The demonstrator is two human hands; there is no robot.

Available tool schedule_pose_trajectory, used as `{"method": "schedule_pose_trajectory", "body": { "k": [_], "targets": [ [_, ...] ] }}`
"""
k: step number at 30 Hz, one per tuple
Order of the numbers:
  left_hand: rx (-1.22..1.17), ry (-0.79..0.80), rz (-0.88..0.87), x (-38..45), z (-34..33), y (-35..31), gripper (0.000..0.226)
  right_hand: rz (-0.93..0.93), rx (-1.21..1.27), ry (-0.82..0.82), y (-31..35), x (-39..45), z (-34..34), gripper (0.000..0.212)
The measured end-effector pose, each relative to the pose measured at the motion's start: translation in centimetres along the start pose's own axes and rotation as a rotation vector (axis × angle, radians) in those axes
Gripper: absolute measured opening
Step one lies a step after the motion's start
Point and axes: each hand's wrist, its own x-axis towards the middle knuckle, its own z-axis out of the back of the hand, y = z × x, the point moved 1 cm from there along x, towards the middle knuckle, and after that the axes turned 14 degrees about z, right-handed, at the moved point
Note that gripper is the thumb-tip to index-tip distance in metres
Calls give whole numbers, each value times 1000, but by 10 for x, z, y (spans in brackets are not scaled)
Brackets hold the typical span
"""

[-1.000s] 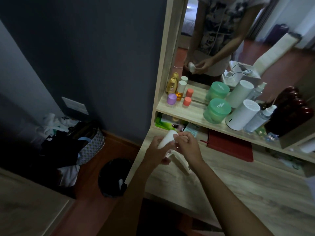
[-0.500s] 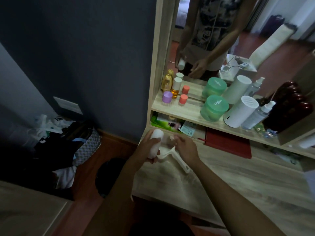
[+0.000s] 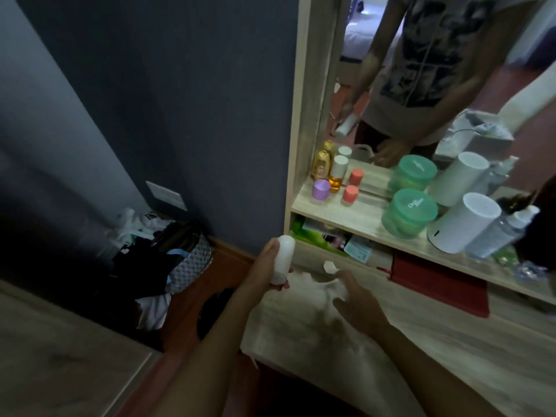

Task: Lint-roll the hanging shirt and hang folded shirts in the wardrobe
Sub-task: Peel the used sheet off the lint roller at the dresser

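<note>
Nearest, our left hand [image 3: 266, 266] grasps the white roller [image 3: 282, 257], upright over the desk's [image 3: 451, 350] near-left corner. Just right of it, our right hand [image 3: 353, 299] is blurred with white at its fingertips; we cannot tell its grip. Left of the desk, on the floor, stand a bin [image 3: 215, 311] and a bag [image 3: 180, 260]. Farther off, the shelf [image 3: 361, 218] bears a green jar [image 3: 409, 213] and a white cylinder [image 3: 463, 227], with the mirror [image 3: 451, 70] behind.

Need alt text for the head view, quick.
Left hand holds a white lint roller upright over a wooden vanity; right hand hovers beside it, blurred. Jars and bottles line the mirror shelf.
</note>
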Motion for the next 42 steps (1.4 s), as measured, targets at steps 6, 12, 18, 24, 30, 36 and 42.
{"method": "schedule_pose_trajectory", "body": {
  "k": [6,12,18,24,30,36,42],
  "targets": [
    [-162,17,27,-22,-50,-13,49,88,-92,-152,35,-21,54,59],
    [-168,145,-87,-42,-92,-22,50,154,-204,-188,54,-37,89,78],
    [-204,273,-124,-56,-101,-22,38,177,-270,-275,57,-44,97,89],
    [-260,359,-204,-65,-96,-23,26,287,-430,-300,53,-40,104,65],
    [-241,329,-282,-68,-95,-26,22,291,-396,-359,68,-40,108,73],
    [-221,300,-314,-74,-97,-26,41,168,-434,-327,78,-39,109,89],
    [-190,298,-376,-79,-98,-27,27,145,-430,-299,83,-44,108,88]
  ]
}}
